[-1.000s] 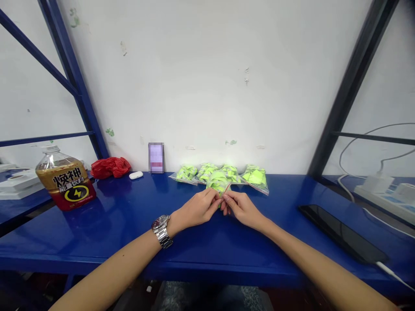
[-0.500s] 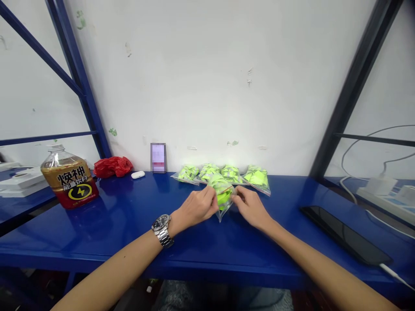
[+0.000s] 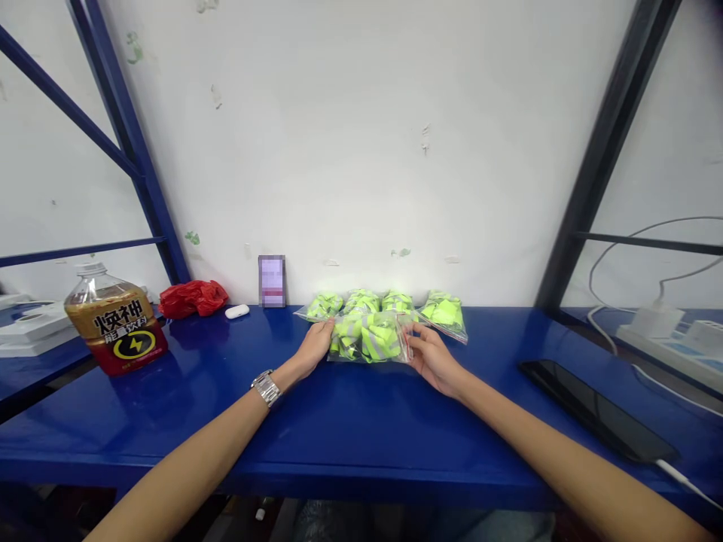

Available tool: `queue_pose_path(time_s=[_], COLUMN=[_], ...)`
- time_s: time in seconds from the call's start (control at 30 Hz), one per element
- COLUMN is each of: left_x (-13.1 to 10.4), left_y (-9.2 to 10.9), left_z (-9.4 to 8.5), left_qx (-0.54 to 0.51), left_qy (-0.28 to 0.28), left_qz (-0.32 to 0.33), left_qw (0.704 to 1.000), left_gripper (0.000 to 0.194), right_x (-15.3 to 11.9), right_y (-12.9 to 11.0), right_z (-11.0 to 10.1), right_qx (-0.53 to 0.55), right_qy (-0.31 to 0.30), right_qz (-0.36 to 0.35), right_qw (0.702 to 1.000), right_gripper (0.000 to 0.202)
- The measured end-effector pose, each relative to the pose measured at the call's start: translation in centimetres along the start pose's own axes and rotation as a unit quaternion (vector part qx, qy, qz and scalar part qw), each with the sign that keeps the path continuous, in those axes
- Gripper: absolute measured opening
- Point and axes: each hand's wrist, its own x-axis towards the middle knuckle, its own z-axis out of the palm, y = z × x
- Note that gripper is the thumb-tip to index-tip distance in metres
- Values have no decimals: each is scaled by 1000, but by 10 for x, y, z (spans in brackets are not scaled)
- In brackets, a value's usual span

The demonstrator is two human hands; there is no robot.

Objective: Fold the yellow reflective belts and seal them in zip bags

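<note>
Between my hands is a transparent zip bag (image 3: 373, 339) packed with folded neon yellow-green fabric that has silver-grey reflective strips. It lies sideways, low over the blue tabletop. My left hand (image 3: 316, 348), with a metal watch on the wrist, grips the bag's left end; its fingertips are partly hidden behind the plastic. At the right end, my right hand (image 3: 434, 358) pinches the edge by the red zip line. Just behind, several similar bags sit in a row by the wall, among them a bag (image 3: 443, 310) at the right and a bag (image 3: 324, 305) at the left.
A large drink bottle (image 3: 121, 324) stands at the left, with a red plastic bag (image 3: 195, 298) and a small white case (image 3: 237, 311) nearby. A phone (image 3: 272, 281) leans on the wall. At the right lie a black phone (image 3: 599, 410) on a cable and a power strip (image 3: 672, 346).
The held bag has turned from upright and bunched to lying sideways, its full width showing. My left hand has moved left to one end; my right hand holds the zip end.
</note>
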Motion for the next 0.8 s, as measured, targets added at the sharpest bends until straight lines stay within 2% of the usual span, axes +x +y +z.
queue_pose_path(time_s=[0.07,0.13,0.27,0.33,0.47,0.53,0.6,0.67,0.8], left_x=[3,3,-1,-3,-4,-5,-5,-6,-8], left_y=[-2,-2,2,5,9,10,10,9,8], left_z=[0,2,6,6,3,2,3,5,6], left_qx=[-141,-220,-291,-317,-290,-253,-220,-188,-131], left_qy=[-60,-81,-47,-52,-125,-121,-93,-81,-91], left_qz=[-82,-115,-93,-82,-69,-47,-20,-3,-5], left_qw=[985,965,951,943,946,959,971,979,987], left_gripper=[26,20,20,25,36,41,47,53,62], right_x=[2,5,7,5,-3,-6,-7,-6,-4], right_y=[5,11,12,8,-2,-5,-5,-4,-2], right_z=[-1,-4,-9,-9,-7,-7,-8,-9,-10], right_qx=[-25,-57,-128,-161,-188,-195,-192,-169,-136], right_qy=[28,63,56,48,-9,-52,-80,-86,-82], right_qz=[-1,-28,-106,-123,-97,-66,-42,-27,-5], right_qw=[999,996,984,978,977,977,977,981,987], right_gripper=[29,31,26,24,36,41,45,48,52])
